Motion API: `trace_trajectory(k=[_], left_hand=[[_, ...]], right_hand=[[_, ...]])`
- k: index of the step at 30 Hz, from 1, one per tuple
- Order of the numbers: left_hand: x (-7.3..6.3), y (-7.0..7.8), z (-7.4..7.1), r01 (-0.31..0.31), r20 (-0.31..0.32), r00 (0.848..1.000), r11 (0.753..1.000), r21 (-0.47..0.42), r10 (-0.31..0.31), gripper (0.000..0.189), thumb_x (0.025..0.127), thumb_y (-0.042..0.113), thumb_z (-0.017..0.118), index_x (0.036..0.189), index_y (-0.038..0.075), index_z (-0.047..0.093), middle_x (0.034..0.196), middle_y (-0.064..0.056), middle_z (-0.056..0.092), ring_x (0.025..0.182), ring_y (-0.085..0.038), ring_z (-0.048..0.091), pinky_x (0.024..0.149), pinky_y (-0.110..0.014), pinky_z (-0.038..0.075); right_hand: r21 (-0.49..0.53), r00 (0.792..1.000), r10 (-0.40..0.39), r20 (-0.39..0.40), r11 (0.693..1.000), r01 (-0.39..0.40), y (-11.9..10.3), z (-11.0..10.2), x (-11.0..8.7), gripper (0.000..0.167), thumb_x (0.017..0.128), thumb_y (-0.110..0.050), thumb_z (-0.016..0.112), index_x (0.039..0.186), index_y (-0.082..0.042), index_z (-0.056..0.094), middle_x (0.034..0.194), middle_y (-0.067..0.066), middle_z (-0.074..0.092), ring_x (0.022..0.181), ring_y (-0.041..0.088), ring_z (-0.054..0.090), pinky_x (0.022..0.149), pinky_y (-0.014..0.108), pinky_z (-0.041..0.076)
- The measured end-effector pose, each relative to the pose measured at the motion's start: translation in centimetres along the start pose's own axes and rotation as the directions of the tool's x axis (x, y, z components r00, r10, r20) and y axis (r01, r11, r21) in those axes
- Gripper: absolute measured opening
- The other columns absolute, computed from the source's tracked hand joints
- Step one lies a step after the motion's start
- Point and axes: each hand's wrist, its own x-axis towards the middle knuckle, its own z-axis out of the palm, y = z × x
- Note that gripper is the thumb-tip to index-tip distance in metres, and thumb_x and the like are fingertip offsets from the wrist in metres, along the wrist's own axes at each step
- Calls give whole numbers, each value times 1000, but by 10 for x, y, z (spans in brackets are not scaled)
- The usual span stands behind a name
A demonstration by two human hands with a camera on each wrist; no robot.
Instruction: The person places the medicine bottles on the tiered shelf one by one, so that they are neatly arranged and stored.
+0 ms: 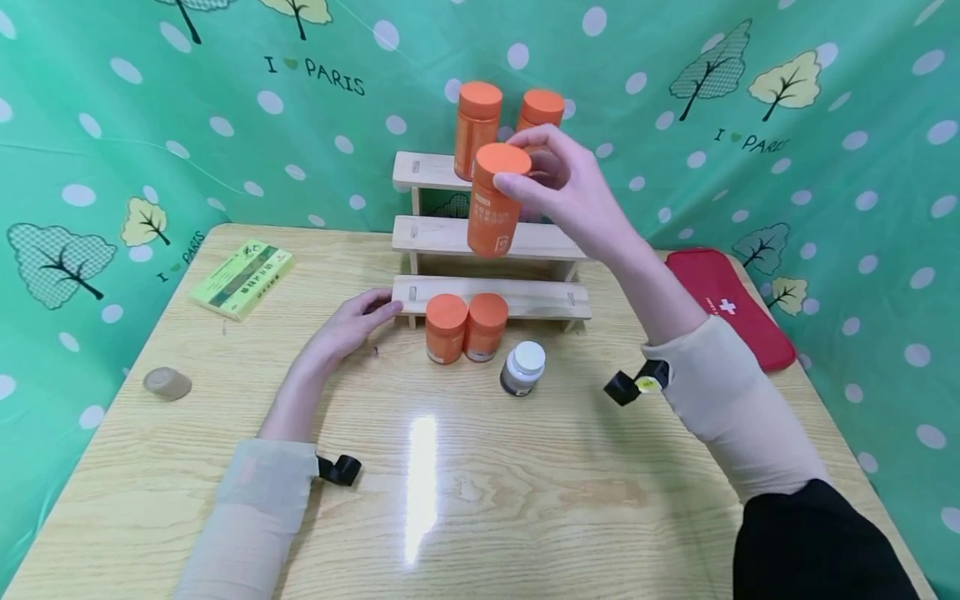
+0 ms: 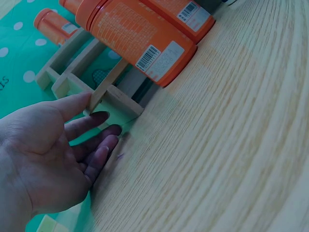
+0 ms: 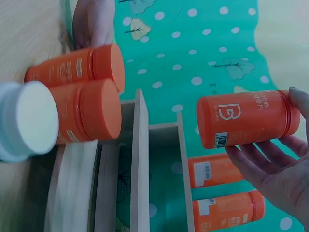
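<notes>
An orange bottle [image 1: 492,204] is pinched by its lid between the thumb and fingers of my right hand [image 1: 558,179], raised in front of the shelf's upper tiers. In the right wrist view this bottle [image 3: 244,118] shows a white logo, its base clear of any surface. My left hand [image 1: 352,323] is at the left end of the lowest tier of the wooden stepped shelf [image 1: 517,293]. Loosely bent fingers [image 2: 91,126] touch that end in the left wrist view. On the top tier stand two orange bottles [image 1: 477,125], the right one partly hidden behind my right hand.
Two more orange bottles [image 1: 446,329] stand before the shelf, beside a white-capped bottle [image 1: 522,368]. A green box [image 1: 243,277] and a small greyish-brown cylinder [image 1: 167,383] lie left. A red pouch with a white cross [image 1: 727,307] lies right. Patterned green cloth [image 1: 420,75] hangs behind.
</notes>
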Motion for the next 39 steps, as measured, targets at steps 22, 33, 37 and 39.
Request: trace_trajectory(k=[22, 33, 37, 39], left_hand=[[-2, 0, 0, 18, -2, 1000, 1000, 3, -18, 65, 106, 44, 55, 158, 9, 38, 164, -19, 38, 156, -38, 29, 129, -56, 23], [-1, 0, -1, 22, -6, 1000, 1000, -15, -22, 64, 105, 43, 56, 157, 9, 40, 163, -17, 39, 155, -37, 31, 129, -54, 24], [0, 0, 0, 26, -7, 1000, 1000, -14, -26, 64, 105, 44, 56, 157, 10, 40, 164, -17, 39, 156, -36, 30, 129, -54, 24], [1, 0, 0, 26, -7, 1000, 1000, -14, -26, 64, 105, 44, 56, 157, 10, 40, 164, -17, 39, 155, -36, 30, 129, -54, 24]], right_hand=[[-40, 985, 158, -65, 986, -161, 40, 15, 51, 44, 92, -36, 76, 126, -20, 54, 122, 5, 67, 113, 19, 62, 93, 42, 62], [-64, 984, 171, -42, 983, -173, 55, 24, 51, 45, 93, -37, 75, 127, -18, 51, 122, 7, 65, 114, 22, 62, 99, 49, 59], [-75, 984, 176, -39, 981, -179, 60, 25, 50, 46, 94, -37, 75, 128, -17, 51, 126, 8, 65, 115, 21, 61, 99, 45, 60], [-74, 983, 180, -37, 981, -182, 62, 24, 49, 47, 94, -37, 75, 128, -17, 51, 127, 8, 64, 116, 20, 61, 98, 43, 61]])
